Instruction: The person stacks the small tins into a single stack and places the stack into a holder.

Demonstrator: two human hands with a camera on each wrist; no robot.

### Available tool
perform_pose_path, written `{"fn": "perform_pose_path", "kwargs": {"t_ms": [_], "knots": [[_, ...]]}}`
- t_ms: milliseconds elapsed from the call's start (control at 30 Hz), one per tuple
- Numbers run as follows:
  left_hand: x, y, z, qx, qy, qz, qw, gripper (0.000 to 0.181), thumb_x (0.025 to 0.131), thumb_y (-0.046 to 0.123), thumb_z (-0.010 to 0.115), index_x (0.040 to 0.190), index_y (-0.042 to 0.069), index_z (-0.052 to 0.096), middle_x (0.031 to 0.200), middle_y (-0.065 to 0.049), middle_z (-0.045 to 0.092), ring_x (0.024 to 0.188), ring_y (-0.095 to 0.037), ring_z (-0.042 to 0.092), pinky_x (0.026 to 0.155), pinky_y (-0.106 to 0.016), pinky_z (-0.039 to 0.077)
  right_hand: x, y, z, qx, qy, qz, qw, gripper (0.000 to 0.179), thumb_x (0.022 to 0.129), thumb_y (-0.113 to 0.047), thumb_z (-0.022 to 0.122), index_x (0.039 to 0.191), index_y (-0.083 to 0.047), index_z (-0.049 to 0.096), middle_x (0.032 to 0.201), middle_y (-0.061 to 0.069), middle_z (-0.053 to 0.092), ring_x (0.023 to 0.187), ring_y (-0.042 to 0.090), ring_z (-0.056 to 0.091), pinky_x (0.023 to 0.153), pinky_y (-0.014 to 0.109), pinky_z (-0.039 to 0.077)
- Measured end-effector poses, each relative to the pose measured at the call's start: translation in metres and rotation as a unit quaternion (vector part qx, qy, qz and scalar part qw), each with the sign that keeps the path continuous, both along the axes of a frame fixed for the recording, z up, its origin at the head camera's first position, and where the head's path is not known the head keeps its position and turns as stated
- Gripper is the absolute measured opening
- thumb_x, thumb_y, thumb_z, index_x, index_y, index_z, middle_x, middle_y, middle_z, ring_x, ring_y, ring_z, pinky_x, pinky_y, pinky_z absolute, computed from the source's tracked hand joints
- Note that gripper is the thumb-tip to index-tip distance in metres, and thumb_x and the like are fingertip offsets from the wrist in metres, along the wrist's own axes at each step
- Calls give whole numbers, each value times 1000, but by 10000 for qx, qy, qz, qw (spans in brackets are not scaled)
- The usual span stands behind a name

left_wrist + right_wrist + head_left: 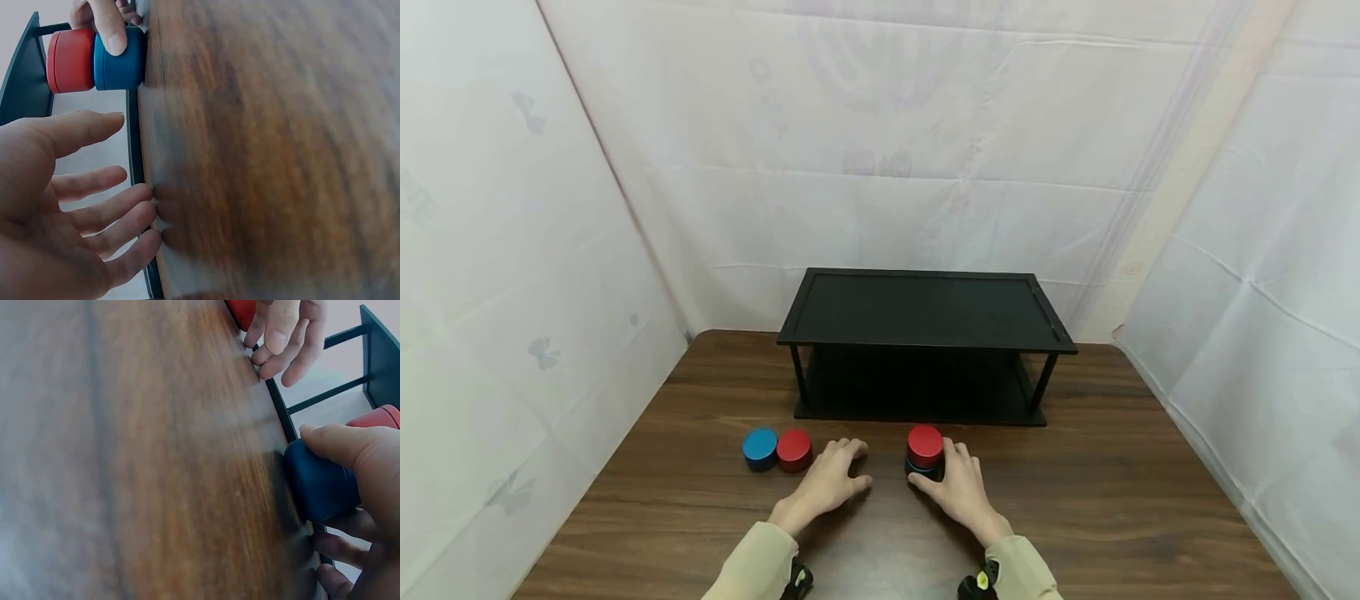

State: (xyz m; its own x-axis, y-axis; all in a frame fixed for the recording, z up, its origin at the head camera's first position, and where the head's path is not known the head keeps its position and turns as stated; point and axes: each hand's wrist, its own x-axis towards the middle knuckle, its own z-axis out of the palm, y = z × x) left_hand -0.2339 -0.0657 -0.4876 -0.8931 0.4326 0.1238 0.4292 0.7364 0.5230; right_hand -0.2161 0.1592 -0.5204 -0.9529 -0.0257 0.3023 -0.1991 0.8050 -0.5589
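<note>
A round red tin (pixel 925 443) stands stacked on a round blue tin (pixel 128 72) in front of the shelf. My right hand (pixel 961 490) grips the lower blue tin from the right, with the thumb on its near side. In the right wrist view the blue tin (pixel 319 484) sits between thumb and fingers. To the left of the stack, my left hand (pixel 827 483) holds nothing. Its fingers are loosely bent and spread, with fingertips at the tabletop. Left of that hand, another blue tin (pixel 760 450) and another red tin (pixel 794 452) stand side by side.
A low black two-tier shelf (pixel 925 308) stands at the back of the wooden table (pixel 1120 483). White cloth sheets (pixel 880 150) hang behind it and on both sides. Both wrists wear dark straps at the beige sleeves.
</note>
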Motion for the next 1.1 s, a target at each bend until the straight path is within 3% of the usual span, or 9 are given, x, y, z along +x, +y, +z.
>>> {"fn": "perform_pose_path", "kwargs": {"t_ms": [300,700,1100], "knots": [[1,4,-1,-87,28,58,9999,38,78,23,68,111,6,56,105,-9,57,97,-27,49,79,-50,42,3,-4,-5,91,-114,248,9996,71,70,-49,70,119,-3,48,102,9,56,95,22,53,82,42,36],[-12,21,22,94,209,173,9996,44,78,21,69,116,6,55,111,-12,57,98,-28,49,83,-50,40,-2,3,2,168,-53,220,9996,72,70,-48,71,119,-2,48,101,9,56,94,21,52,80,40,36],[-12,16,28,93,390,266,9988,45,76,19,71,116,7,54,112,-13,57,97,-26,49,82,-48,42,0,4,3,181,-103,248,9995,71,70,-48,71,120,-4,48,101,8,57,95,21,52,82,42,37]]}}
